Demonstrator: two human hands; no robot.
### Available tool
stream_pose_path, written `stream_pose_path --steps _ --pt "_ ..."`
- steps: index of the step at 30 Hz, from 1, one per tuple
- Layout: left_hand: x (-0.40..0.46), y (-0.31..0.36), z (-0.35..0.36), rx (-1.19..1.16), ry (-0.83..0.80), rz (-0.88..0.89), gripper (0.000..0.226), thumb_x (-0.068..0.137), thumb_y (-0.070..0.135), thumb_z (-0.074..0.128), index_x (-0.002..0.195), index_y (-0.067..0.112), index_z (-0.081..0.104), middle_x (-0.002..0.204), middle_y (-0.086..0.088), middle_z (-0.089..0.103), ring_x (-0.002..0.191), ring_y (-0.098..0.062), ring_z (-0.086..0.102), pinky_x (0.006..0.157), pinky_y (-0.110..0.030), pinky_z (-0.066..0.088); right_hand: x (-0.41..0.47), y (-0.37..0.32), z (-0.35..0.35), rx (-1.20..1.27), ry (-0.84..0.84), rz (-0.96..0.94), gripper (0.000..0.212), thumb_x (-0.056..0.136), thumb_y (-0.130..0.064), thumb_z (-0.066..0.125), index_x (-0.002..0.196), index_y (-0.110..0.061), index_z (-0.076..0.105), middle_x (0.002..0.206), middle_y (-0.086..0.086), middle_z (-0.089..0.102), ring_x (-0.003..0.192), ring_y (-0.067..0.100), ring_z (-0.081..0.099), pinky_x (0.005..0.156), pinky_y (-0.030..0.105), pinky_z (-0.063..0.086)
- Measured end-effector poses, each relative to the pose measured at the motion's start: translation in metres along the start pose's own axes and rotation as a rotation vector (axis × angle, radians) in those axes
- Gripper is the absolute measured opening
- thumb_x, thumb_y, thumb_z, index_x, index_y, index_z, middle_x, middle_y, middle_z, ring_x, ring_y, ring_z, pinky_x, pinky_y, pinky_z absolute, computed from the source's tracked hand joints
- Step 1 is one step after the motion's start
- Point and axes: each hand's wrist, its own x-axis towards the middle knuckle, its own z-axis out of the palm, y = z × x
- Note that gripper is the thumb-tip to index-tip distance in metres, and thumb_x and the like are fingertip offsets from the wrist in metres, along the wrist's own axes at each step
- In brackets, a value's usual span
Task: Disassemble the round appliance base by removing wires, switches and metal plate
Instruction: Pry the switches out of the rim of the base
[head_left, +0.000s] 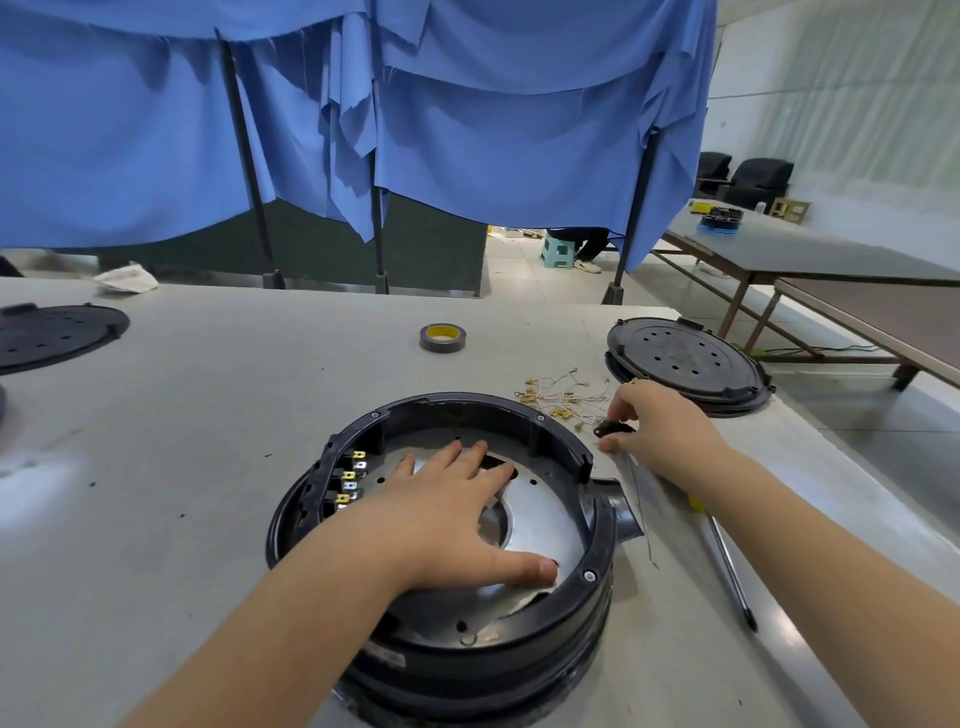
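My left hand (447, 512) lies flat, fingers spread, on the shiny round metal plate (540, 525) inside the black round plastic appliance base (597, 566) before me; my right hand (654, 421) pinches a small black switch (613, 429) at two o'clock beside loose yellow-tipped wires (556, 396). The plate's edge could cut my palm if I slip. The base's spout (621, 506), its one long feature, points toward three o'clock

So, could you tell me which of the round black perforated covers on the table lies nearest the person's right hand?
The round black perforated cover at the table's far right, just beyond the right hand; the other sits at the far left edge.
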Motion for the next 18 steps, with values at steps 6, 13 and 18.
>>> stream_pose_path --steps 6,13,18 --pt "-0.001 0.003 -0.003 -0.013 0.030 -0.001 0.102 0.069 0.088 0.043 0.152 0.043 0.005 0.163 0.010 -0.008 0.150 -0.012 -0.009 0.120 -0.048 -0.002 -0.029 -0.014 -0.009 0.257 0.188 -0.048 0.012 0.087 -0.022 0.066 0.099 -0.020 0.065 0.103 -0.005 0.059 0.098 0.013 0.056 0.087 0.030 0.045" --pt "-0.012 0.005 -0.023 -0.250 0.385 0.031 0.055 0.086 0.058 0.056 0.136 0.036 0.049 0.138 0.016 0.052 0.127 -0.008 0.047 0.107 -0.035 0.038 -0.068 -0.050 -0.018 0.441 0.055 0.043 0.023 0.084 -0.040 0.063 0.104 -0.029 0.059 0.103 -0.009 0.060 0.090 0.005 0.058 0.081 0.027 0.046" --pt "-0.026 -0.011 -0.040 -0.511 0.581 0.013 0.017 0.086 0.041 0.065 0.101 0.035 0.070 0.098 0.023 0.068 0.095 0.005 0.062 0.085 -0.015 0.046 -0.073 -0.058 -0.023 0.490 -0.166 0.140 0.028 0.073 -0.049 0.071 0.095 -0.035 0.060 0.086 -0.012 0.064 0.067 0.003 0.065 0.051 0.018 0.050"
